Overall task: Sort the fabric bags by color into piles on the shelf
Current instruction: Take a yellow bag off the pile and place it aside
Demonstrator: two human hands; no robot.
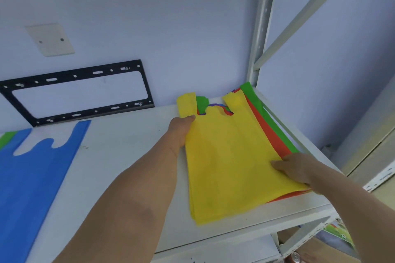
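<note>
Yellow bag (230, 156) lying flat atop a mixed stack on the white shelf (128, 156) at right, left hand (181, 132) gripping its left edge below the handle, right hand (295, 166) pinching its near right edge, orange bag (271, 134) and green bag (254, 98) peeking out beneath, blue bag (32, 173) lying at far left.

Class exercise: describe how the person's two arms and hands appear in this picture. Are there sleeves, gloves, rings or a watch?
Both forearms are bare up to the bottom edge of the picture: no sleeves show. The left hand and right hand wear no gloves. No watch, ring or bracelet is visible on the parts shown, though some fingers are hidden.
</note>
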